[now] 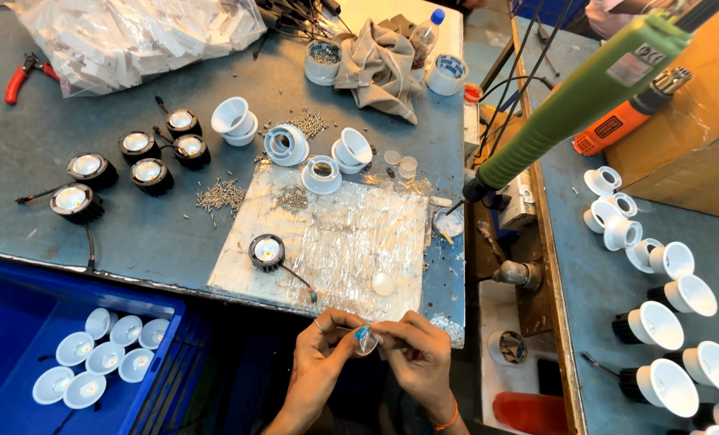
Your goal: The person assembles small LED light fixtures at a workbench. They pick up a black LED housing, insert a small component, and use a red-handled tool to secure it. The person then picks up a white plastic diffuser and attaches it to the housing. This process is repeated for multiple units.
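Head view: both hands (371, 354) pinching small clear lens (366, 341)

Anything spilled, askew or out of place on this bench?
Small screws lie scattered loose on the grey table beside the plastic-covered work pad, with another loose heap near the white housings. A crumpled cloth lies among the parts. Both hands, left hand and right hand, pinch a small clear lens.
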